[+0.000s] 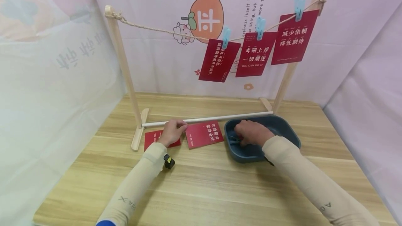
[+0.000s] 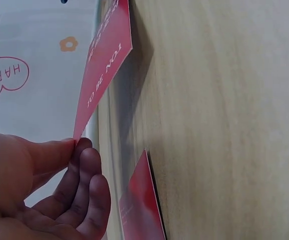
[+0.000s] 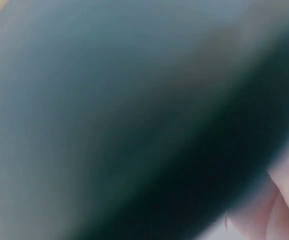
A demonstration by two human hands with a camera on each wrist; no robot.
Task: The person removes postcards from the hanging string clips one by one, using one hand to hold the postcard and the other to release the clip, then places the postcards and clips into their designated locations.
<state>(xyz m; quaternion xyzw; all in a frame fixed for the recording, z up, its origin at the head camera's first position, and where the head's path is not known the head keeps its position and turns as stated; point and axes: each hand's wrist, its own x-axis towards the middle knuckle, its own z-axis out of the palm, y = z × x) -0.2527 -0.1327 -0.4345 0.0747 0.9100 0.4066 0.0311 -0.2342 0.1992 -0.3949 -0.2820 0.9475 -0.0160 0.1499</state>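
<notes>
Left hand (image 1: 171, 132) pinches edge of red card (image 1: 201, 136), tight beside basin (image 1: 249, 159)

Smooth paper card (image 1: 205, 135), wood-grained tabletop (image 1: 201, 187)

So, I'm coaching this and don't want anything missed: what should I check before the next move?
1. Left hand pinches the card by a corner: ok.
2. Right hand is in the tub: ok.
3. Right hand grips a peg: cannot tell, its fingertips are hidden.
4. Hanging cards each have a peg: ok, all three.
5. Rope has a bare stretch left of them: ok.
6. Other card fully in sight: not ok, left hand partly covers it.
</notes>
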